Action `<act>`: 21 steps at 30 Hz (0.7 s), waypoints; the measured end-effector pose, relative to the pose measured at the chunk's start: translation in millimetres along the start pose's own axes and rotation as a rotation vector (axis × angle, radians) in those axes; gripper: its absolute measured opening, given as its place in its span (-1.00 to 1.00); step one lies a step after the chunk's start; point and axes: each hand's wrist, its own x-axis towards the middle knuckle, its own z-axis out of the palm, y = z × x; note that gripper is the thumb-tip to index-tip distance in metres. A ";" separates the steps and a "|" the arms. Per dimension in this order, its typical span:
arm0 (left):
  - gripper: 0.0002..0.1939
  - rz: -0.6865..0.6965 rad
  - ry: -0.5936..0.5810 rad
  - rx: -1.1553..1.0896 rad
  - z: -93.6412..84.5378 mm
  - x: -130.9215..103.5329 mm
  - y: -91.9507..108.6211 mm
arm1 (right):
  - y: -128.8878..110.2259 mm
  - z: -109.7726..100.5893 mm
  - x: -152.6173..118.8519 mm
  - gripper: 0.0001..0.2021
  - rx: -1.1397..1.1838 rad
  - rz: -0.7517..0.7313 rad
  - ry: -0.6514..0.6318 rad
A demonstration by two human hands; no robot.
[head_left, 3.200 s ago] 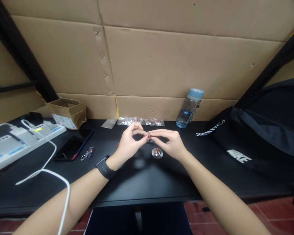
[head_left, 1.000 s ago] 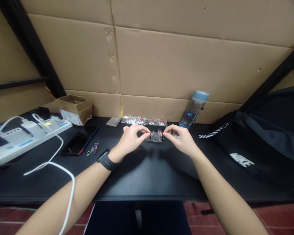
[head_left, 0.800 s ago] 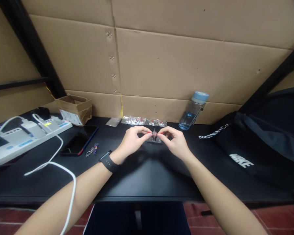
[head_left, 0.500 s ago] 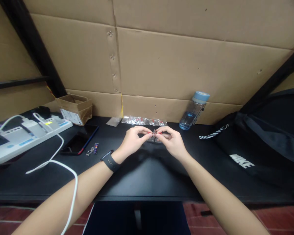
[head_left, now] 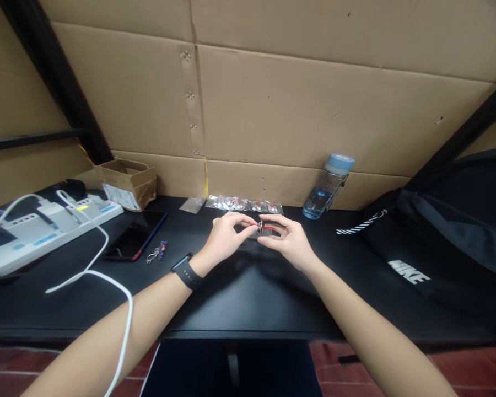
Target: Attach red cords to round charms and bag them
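Between my hands is a red cord point(head_left: 269, 227) with a small silvery ring-like piece point(head_left: 261, 225) on it; its exact kind is too small to make out. My left hand point(head_left: 229, 234) is closed, thumb and forefinger pinching the red cord just left of the metal piece. A speck of red also shows behind that hand. My right hand point(head_left: 288, 240) curls round the metal piece and cord from the right, forefinger near its top and thumb lower, with a gap between the tips. Its other fingers are partly hidden. Clear plastic point(head_left: 265, 234) shows beneath the piece.
Several clear packets point(head_left: 243, 204) lie along the cardboard wall, beside a small clear bag point(head_left: 192, 205). A water bottle point(head_left: 326, 187) and black bag point(head_left: 409, 242) stand right. Leftward are a tablet point(head_left: 136, 234), keychain point(head_left: 159, 251), power strip point(head_left: 45, 234), carton point(head_left: 128, 183) and white cable point(head_left: 128, 314).
My right thumb has come away from its forefinger, loosening the pinch and showing more red cord. The left hand keeps its pinch almost in place.
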 end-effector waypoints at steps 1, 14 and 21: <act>-0.86 0.015 0.002 0.005 -0.5 0.3 0.5 | 1.1 -0.2 0.2 -0.48 -0.008 -0.009 0.006; -0.41 0.102 -0.385 0.136 1.0 3.1 -25.9 | -7.3 -37.0 6.4 -0.55 -0.369 -0.158 0.069; -0.31 0.186 -0.652 0.215 1.8 -5.2 -22.4 | -11.4 -67.9 9.0 -0.55 -0.532 -0.131 0.094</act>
